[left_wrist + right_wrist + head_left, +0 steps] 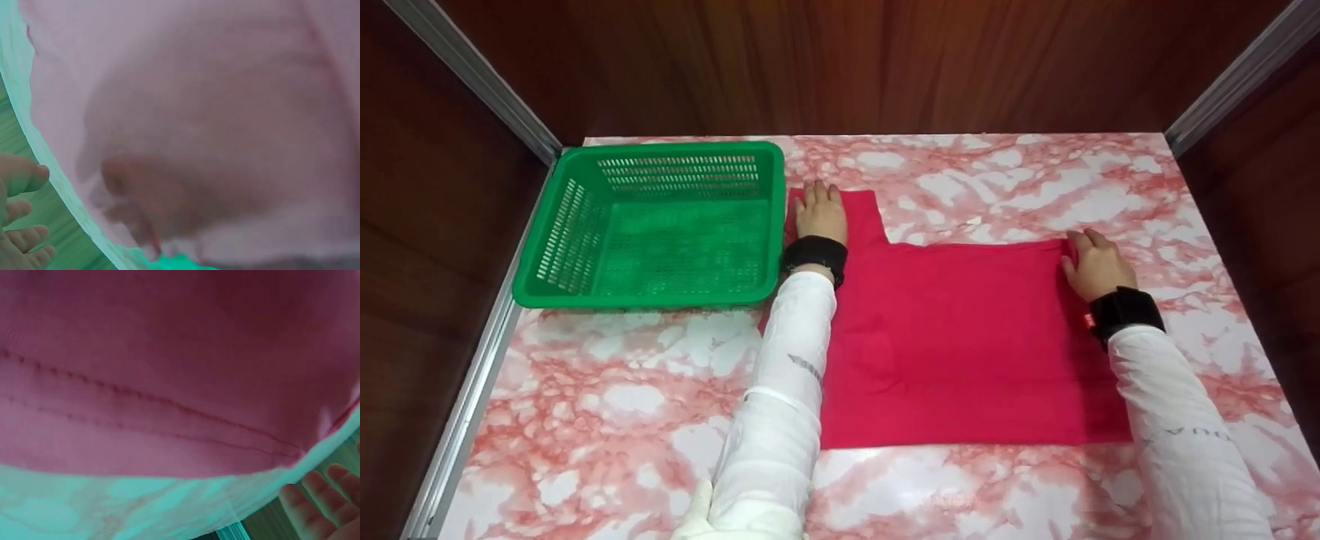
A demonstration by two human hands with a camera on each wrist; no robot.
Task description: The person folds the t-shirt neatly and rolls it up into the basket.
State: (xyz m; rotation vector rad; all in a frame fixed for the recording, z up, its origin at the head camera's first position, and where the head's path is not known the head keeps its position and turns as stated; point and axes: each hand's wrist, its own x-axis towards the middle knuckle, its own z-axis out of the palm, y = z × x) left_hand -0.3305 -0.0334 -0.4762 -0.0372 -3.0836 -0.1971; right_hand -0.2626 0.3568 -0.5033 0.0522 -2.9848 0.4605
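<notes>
A red T-shirt [975, 337] lies flat on the table, its sleeve pointing to the back and its double-stitched hem [152, 402] at the right. On the sleeve rests my left hand [820, 217], fingers straight and pointing away from me, just right of the basket. My right hand [1101, 266] touches the shirt's far right corner with its fingers spread loosely. Extended fingers [28, 239] show at the edge of the left wrist view, and fingers [323, 498] appear beside the hem corner in the right wrist view. The left forearm covers part of the shirt's collar side.
A green plastic basket [649, 302] with slotted walls stands at the back left, close beside the left hand. The table [607, 450] has a red and white marbled top. Dark wooden panels [840, 67] enclose it at the back and sides, with metal strips [472, 82] at the corners.
</notes>
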